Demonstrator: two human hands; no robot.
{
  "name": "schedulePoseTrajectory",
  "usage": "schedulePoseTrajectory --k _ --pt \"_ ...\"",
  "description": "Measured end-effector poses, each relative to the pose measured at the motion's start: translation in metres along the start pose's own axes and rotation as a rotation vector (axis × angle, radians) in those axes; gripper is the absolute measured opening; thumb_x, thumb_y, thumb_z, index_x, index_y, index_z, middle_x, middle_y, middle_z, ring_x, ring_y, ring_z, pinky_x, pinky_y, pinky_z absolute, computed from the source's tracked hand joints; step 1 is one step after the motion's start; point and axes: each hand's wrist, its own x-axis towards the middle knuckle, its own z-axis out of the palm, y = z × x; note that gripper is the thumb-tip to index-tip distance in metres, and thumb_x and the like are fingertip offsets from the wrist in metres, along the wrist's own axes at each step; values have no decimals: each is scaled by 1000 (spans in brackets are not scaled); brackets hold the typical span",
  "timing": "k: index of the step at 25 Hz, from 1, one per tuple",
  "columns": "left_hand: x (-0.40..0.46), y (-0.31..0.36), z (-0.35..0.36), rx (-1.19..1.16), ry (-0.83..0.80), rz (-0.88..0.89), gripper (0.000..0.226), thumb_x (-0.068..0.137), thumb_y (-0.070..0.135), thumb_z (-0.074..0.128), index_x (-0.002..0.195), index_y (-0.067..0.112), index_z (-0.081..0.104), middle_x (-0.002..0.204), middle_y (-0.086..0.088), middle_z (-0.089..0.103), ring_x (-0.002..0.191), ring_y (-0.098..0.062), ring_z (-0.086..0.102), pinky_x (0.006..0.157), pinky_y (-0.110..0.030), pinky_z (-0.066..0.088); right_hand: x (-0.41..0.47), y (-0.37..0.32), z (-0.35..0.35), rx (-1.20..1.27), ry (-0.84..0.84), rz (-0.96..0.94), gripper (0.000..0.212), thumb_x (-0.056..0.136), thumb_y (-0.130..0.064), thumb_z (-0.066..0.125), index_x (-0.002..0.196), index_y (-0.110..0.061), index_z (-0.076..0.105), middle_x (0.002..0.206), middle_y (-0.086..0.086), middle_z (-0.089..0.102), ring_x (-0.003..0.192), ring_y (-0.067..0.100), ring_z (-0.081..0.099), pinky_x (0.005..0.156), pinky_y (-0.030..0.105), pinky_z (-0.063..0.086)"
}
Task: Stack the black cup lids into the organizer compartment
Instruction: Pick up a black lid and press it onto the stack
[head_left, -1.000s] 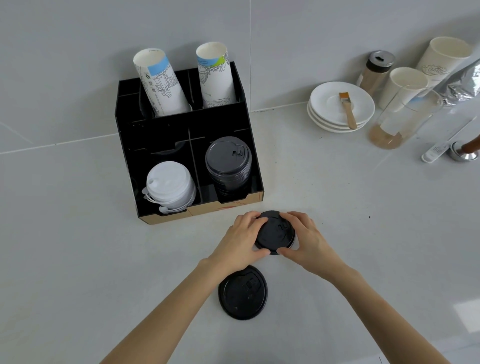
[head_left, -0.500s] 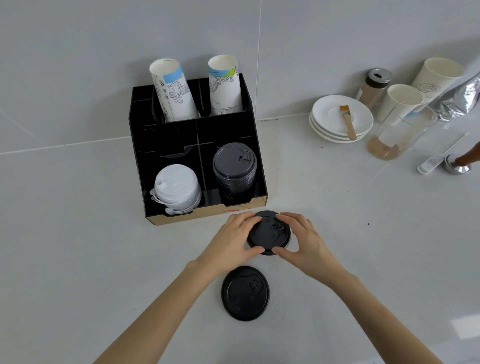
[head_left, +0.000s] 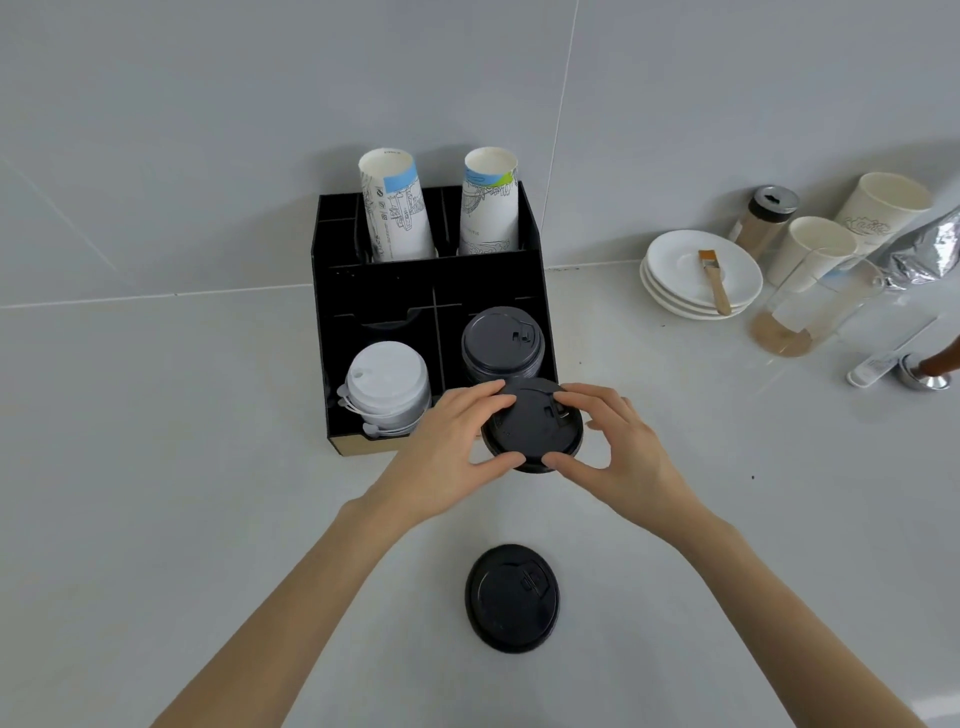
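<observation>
Two hands (head_left: 535, 447) grip round black lid (head_left: 530, 423).

Two hands, left hand (head_left: 451, 453) and right hand (head_left: 618, 457). Two loose black lids: held lid (head_left: 530, 423) and bench lid (head_left: 511, 597). One black lid stack (head_left: 501, 345) and one white lid stack (head_left: 387, 387), lid counts within each unreadable. One organizer (head_left: 332, 332). Two printed cup stacks (head_left: 397, 208) (head_left: 489, 202). Two plain paper cups (head_left: 818, 252) (head_left: 883, 208). One saucer pile (head_left: 675, 270), seemingly three. One brush (head_left: 712, 280). One shaker jar (head_left: 766, 218). One clear glass (head_left: 815, 312). One foil bag (head_left: 924, 252).
</observation>
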Motion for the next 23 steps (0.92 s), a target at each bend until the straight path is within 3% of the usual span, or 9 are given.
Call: schedulePoseTrajectory --k 9,14,23 --pt "26 -5 -39 32 95 5 49 80 30 62 125 23 45 146 2 34 133 -11 29 96 -8 14 44 -25 -9 -17 76 -67 52 75 -24 70 122 -17 49 131 1 49 117 18 43 98 29 38" --pt "47 -14 -47 48 80 -21 48 82 27 60 126 21 44 146 -1 34 135 -16 29 109 -29 21 68 -26 -5 -15 99 -24 51 74 -22 70 120 -15 49 130 3 49 117 22 44 98 31 39" --pt "77 -40 -34 79 12 -86 44 83 24 59 125 20 46 145 -3 35 134 -20 30 109 -41 26 92 -10 17 -44 111 113 52 76 -22 69 121 -12 46 131 6 45 121 24 38 93 20 29"
